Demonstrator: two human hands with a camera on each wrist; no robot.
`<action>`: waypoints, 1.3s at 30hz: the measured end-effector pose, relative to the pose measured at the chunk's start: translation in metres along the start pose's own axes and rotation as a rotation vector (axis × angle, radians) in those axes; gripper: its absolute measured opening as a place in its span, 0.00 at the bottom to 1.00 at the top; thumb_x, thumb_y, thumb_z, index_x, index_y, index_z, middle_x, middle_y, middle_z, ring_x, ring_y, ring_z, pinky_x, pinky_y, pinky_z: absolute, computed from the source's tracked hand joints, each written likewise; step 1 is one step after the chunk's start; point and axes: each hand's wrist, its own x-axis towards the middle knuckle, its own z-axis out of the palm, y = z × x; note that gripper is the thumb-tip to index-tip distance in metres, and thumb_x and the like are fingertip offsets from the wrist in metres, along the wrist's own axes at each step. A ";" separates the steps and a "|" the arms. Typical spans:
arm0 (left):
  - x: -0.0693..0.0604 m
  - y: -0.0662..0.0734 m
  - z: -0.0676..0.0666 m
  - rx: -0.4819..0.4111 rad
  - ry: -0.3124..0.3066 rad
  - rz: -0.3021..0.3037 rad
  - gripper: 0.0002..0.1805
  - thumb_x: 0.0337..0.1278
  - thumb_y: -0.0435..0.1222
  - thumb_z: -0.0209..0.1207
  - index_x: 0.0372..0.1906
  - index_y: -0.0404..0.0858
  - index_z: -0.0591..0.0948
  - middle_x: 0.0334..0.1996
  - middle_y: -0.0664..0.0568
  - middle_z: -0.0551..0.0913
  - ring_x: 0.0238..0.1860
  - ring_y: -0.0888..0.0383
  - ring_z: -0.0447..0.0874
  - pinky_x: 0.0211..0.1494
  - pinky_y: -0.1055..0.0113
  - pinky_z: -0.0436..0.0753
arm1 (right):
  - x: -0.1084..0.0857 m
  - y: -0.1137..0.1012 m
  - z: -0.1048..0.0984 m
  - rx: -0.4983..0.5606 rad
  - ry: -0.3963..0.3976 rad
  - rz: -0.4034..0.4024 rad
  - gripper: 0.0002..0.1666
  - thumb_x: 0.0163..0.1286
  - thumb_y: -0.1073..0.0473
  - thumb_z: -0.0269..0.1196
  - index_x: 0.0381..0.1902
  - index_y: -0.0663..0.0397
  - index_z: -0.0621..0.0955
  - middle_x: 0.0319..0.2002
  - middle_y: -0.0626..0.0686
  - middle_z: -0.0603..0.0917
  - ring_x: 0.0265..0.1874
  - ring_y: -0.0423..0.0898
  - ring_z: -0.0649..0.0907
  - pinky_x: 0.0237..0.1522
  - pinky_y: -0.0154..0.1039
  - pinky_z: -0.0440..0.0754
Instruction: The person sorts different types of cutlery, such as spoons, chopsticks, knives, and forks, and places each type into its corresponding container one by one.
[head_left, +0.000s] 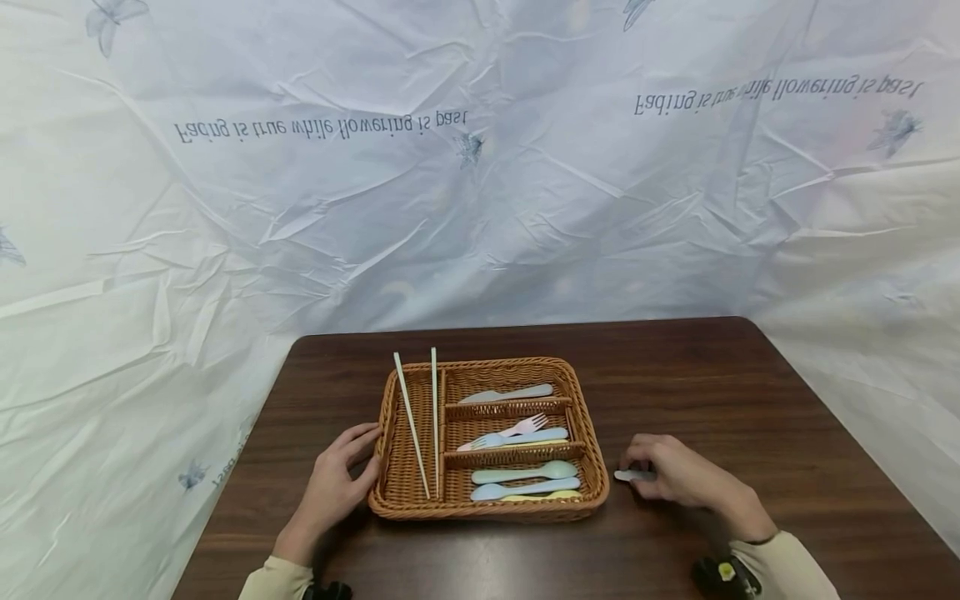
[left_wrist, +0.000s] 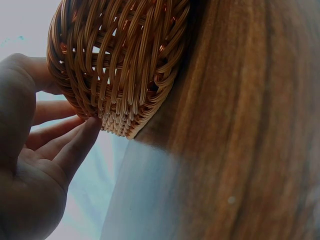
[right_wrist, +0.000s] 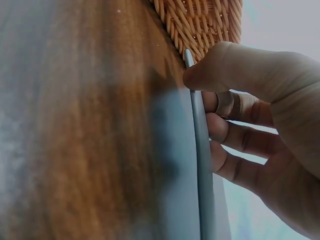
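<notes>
A brown wicker cutlery basket (head_left: 480, 510) with several compartments sits on the dark wooden table. At its left end, my left hand (head_left: 337, 482) rests against the outer wall, its fingers (left_wrist: 80, 142) fairly straight and touching the weave. To the right of the basket, my right hand (head_left: 678, 473) pinches a thin pale blue-grey utensil (right_wrist: 201, 145) between thumb and fingers. The utensil shows edge-on in the right wrist view, and the hand covers much of it in the head view, so its kind is unclear. It is held low, close to the tabletop.
Two white chopsticks (head_left: 435, 417) lean in the left compartment. A pale knife (head_left: 517, 392) lies in the back one, forks (head_left: 525, 427) in the middle, and spoons (head_left: 525, 474) in the front. A patterned white sheet (head_left: 480, 225) hangs behind the table (head_left: 712, 375).
</notes>
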 end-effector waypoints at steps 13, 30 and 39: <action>0.002 0.000 0.000 0.016 0.005 -0.003 0.21 0.58 0.30 0.62 0.58 0.37 0.80 0.57 0.48 0.77 0.57 0.49 0.80 0.49 0.59 0.88 | 0.010 0.004 -0.016 -0.071 0.115 0.006 0.12 0.55 0.64 0.70 0.37 0.43 0.84 0.33 0.38 0.78 0.27 0.31 0.75 0.25 0.26 0.76; 0.000 0.001 -0.001 -0.017 -0.005 -0.016 0.21 0.59 0.29 0.62 0.58 0.35 0.80 0.58 0.47 0.77 0.57 0.50 0.80 0.50 0.61 0.87 | 0.047 -0.007 -0.044 -0.114 0.128 -0.028 0.11 0.59 0.63 0.69 0.40 0.44 0.84 0.35 0.40 0.78 0.28 0.34 0.74 0.25 0.27 0.75; 0.000 0.001 0.000 -0.010 -0.002 -0.011 0.21 0.59 0.30 0.62 0.59 0.35 0.80 0.58 0.47 0.77 0.57 0.50 0.80 0.50 0.60 0.87 | 0.067 -0.015 -0.054 -0.140 0.124 -0.053 0.11 0.60 0.62 0.69 0.41 0.44 0.85 0.36 0.40 0.77 0.28 0.35 0.73 0.25 0.28 0.74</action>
